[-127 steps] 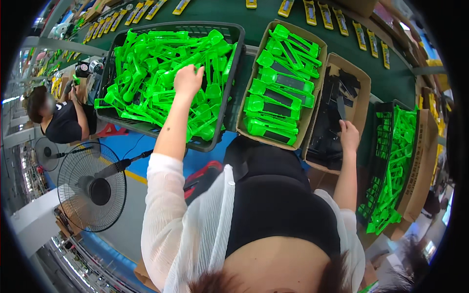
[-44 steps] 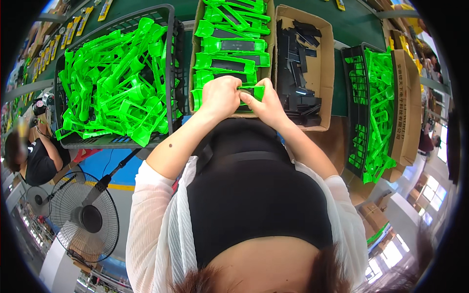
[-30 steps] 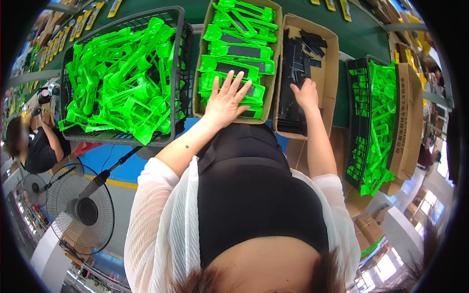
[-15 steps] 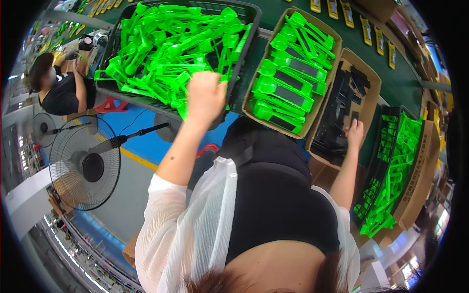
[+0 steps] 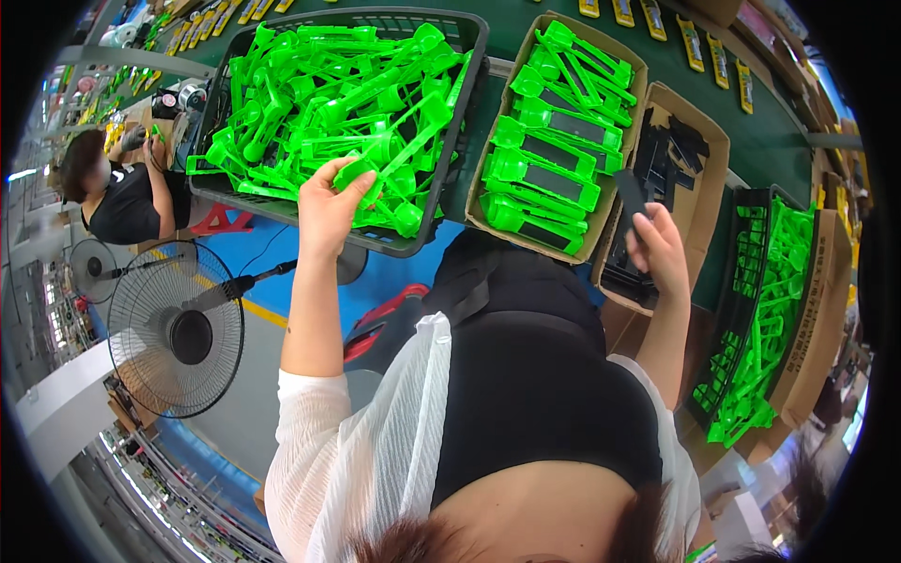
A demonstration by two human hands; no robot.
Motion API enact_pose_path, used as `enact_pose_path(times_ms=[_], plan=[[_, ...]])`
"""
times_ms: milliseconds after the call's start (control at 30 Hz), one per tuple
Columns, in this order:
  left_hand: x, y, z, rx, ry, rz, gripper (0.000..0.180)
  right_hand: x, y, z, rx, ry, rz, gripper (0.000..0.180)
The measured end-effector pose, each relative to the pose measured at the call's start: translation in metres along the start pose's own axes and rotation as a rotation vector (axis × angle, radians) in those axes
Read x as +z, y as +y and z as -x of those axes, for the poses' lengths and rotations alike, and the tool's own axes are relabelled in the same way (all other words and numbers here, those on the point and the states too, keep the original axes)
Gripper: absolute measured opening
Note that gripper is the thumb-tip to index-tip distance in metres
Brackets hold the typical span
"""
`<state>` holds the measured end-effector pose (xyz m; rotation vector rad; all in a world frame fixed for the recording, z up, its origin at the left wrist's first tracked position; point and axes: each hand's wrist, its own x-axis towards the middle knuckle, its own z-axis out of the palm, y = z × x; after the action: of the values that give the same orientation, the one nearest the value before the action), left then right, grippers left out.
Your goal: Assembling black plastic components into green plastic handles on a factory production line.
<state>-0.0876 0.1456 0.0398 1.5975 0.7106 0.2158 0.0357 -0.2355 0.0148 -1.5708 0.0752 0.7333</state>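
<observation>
My left hand pinches the cupped end of a bright green plastic part, whose long frame reaches up and right over the heap. Beneath it, a black plastic basket is piled with loose green parts of the same kind. My right hand grips a flat black strip between thumb and fingers, above a cardboard box of black pieces. Between my hands stands another cardboard box, where green parts with black strips in them lie in a row.
Farther right is a black crate of green parts beside a cardboard flap. Yellow packs lie along the green table. At left are a standing fan and a seated co-worker.
My left hand has moved left and slightly down, drawing a green part out of the pile. My right hand has come back from the box with a black strip raised in it.
</observation>
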Motion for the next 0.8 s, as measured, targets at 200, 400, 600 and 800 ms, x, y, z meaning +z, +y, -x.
enact_pose_path(times_ms=[200,400,600,800], plan=[[0.045,0.018,0.0,-0.189,-0.361,0.317,0.026,0.03,-0.016,0.011,-0.034,-0.248,-0.009,0.013],[0.1,0.004,0.014,-0.417,-0.659,0.645,0.023,0.032,-0.029,0.018,-0.002,-0.203,-0.033,0.019],[0.142,-0.002,0.019,-0.468,-0.759,0.785,0.024,0.028,-0.023,0.022,0.014,-0.093,-0.04,0.02],[0.143,-0.009,0.007,-0.243,-0.573,0.342,0.017,0.025,-0.025,0.026,-0.014,-0.07,0.03,0.014]])
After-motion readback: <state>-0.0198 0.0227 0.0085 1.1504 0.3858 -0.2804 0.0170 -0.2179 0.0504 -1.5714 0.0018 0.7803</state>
